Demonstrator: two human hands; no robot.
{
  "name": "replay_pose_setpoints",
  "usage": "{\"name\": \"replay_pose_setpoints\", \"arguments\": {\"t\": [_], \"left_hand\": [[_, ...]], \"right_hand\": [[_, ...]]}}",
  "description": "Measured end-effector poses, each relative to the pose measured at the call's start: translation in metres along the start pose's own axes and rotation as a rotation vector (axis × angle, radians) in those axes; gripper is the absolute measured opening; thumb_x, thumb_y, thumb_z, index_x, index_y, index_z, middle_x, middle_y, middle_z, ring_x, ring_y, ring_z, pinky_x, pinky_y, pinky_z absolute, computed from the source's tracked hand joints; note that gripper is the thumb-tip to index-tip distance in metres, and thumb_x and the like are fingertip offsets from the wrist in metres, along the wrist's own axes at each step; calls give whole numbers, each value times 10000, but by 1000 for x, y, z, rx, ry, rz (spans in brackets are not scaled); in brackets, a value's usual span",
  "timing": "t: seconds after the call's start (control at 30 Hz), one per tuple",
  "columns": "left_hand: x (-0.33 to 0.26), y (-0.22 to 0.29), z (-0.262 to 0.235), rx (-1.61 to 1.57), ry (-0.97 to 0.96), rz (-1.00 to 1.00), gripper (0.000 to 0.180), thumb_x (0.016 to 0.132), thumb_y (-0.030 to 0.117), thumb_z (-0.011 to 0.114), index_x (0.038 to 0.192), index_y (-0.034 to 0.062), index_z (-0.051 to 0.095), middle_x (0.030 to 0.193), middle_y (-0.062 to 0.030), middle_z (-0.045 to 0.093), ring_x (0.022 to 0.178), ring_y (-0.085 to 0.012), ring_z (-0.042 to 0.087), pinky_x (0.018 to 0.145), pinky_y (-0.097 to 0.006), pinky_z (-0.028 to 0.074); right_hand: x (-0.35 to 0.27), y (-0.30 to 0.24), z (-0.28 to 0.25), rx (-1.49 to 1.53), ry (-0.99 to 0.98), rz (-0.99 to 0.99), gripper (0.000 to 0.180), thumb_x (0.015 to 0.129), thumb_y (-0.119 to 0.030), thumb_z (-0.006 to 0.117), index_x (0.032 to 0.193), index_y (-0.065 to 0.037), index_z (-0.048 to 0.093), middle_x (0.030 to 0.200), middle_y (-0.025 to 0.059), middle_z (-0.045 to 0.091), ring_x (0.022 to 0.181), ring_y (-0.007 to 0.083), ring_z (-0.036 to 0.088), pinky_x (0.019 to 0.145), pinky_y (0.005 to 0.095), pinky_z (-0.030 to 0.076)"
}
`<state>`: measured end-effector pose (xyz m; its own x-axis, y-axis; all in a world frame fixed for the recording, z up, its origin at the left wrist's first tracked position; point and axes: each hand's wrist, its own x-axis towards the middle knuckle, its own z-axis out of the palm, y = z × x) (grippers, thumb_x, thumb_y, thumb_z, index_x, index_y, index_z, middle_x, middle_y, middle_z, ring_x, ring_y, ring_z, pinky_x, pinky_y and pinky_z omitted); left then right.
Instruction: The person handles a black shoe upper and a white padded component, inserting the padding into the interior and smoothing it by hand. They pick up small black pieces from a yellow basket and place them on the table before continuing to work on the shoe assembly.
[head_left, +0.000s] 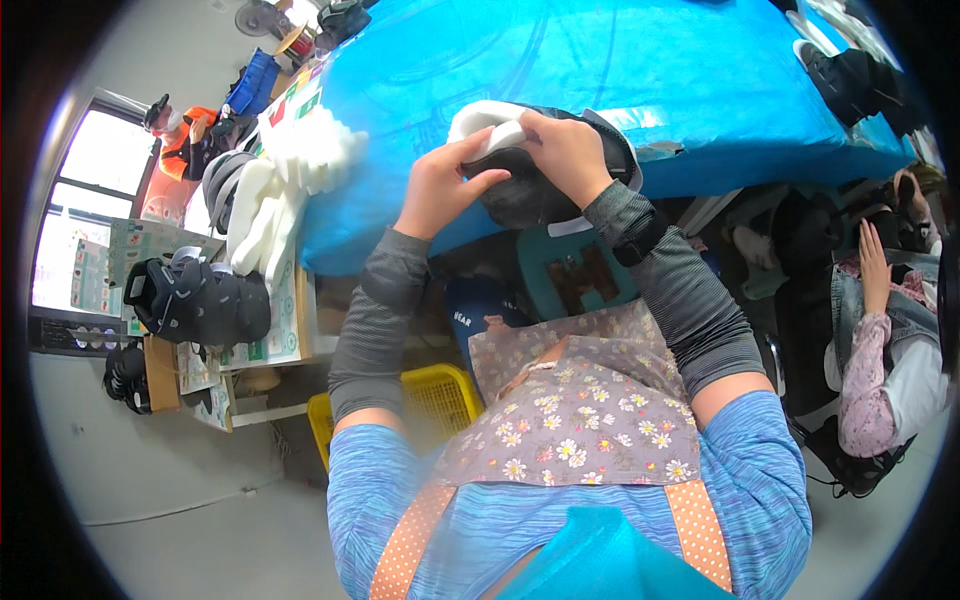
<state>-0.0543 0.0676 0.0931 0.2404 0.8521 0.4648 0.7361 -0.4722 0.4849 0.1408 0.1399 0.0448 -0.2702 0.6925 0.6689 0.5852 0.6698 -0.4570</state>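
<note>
At the near edge of the blue-covered table [480, 60], a black, rounded item [530, 195] with a light trim stands in front of me. A thick white foam-like piece [487, 115] curves up at its left end. My left hand [450, 185] grips this white piece from the left, its thumb held apart below. From the right, my right hand [570, 155] pinches the piece's curled edge, its palm over the black item. The black item's exact kind cannot be made out, and my hands hide part of where the two meet.
White shaped pads [265, 210] are piled on the side table at left, beside a row of black items [200, 300]. More dark items [850, 85] lie at the far right. A yellow basket [440, 395] sits below left. Another person's hand [873, 265] is at right.
</note>
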Motion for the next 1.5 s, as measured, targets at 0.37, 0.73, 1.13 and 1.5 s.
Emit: {"name": "replay_pose_setpoints", "arguments": {"t": [0.37,0.73,1.13,1.5], "left_hand": [[11,13,16,-21,-4,280,434,755,161,835,1168,107,714,1005,-86,709,927,-288,676,831,-370,542],[13,8,16,38,-83,233,196,734,234,840,852,109,746,879,-53,711,819,-257,685,709,-349,550],[7,21,10,201,-242,245,257,730,218,832,918,129,681,1053,-18,693,973,-256,658,795,-364,536],[-6,19,12,190,-247,407,245,755,183,826,919,96,666,971,-53,725,881,-265,701,761,-346,545]], "right_hand": [[-8,18,-16,220,-275,-111,115,831,-273,681,853,-162,700,761,128,681,729,356,670,633,461,521],[-13,2,-9,-11,-238,-71,137,793,-303,690,771,-184,752,715,58,695,696,268,679,692,384,495],[-5,8,-5,-71,-341,-216,157,744,-282,721,696,-134,740,705,90,691,688,295,692,659,399,522],[-10,7,-17,11,-370,-76,154,793,-252,709,758,-121,781,703,109,693,705,299,699,690,403,551]]}}
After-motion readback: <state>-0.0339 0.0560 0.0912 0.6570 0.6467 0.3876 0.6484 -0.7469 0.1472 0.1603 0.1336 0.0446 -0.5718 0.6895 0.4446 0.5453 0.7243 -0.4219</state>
